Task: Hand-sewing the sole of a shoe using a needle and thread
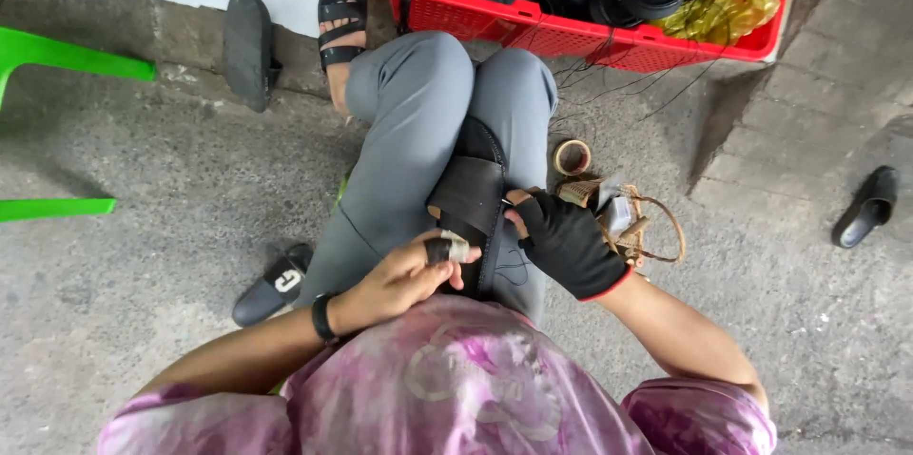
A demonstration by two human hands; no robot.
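Nearest: purple and white patterned shirt [456, 388], filling the bottom of the view. Left hand [404, 276], bare save a taped finger and a black wristband [322, 318], closed on the near left edge of a black sandal [473, 212]. Right hand [569, 244], in a black fingerless glove, closed on the sandal's right edge, fingertips pinched at the sole rim; whether anything thin was held there could not be told.

Sandal lodged upright between the knees of grey trousers [409, 132], clamped there, wide strap facing up. Long axis ran near to far, one end toward the body, the other pointing away toward the red crate [571, 32]; which end was the toe could not be determined.

Judged light. Sole looked like rubber or foam, likely to bend under pressure; strap soft and pliable. Surface matte, not likely slippery. Not fragile. Best taken by the sole edges either side of the strap, as found, with the knees steadying it.

Just right of the right hand: tape roll [572, 157] and a clutter of small tools with a wire loop [628, 217] on the concrete. Left, near: loose black slipper [274, 284]. Farther left: green plastic chair [57, 122]. Far: a sandalled foot [340, 27], and the crate packed with dark sandals. Far right: another black slipper [867, 208].
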